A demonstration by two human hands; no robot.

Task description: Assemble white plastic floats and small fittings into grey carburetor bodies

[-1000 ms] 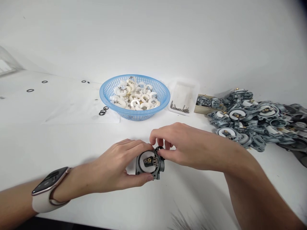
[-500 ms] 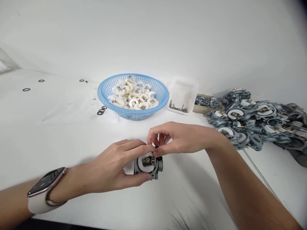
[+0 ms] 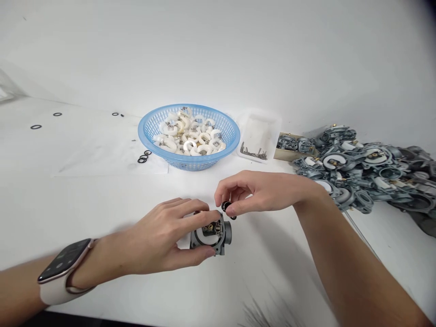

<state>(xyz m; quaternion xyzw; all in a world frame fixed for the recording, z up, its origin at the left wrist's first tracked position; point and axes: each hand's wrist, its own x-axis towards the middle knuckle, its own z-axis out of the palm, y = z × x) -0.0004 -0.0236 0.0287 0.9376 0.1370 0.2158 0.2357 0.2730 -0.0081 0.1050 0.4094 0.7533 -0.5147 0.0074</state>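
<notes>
Here, in the one head view, we have a grey metal part (image 3: 211, 234) resting on the white table (image 3: 102, 204), its open face turned up, with small brass bits showing inside. Our left hand (image 3: 163, 240) is closed around it from the left, thumb under its near edge and fingers curled over the top, so it sits steady just in front of us. Our right hand (image 3: 259, 193) hovers just above and to the right of it, thumb and forefinger pinched nearly shut on a few small black rings (image 3: 227, 208); the other fingers are loosely curled. As far as we can judge, the rings are not yet seated on the metal part, so fitting them is what remains. We cannot tell whether a white float is already in place. Behind, the blue basket (image 3: 189, 136) holds many white floats, more loose black rings (image 3: 143, 157) lie beside it, a clear tray (image 3: 260, 136) holds thin pins, and a large heap of metal parts (image 3: 361, 170) lies to the right.
</notes>
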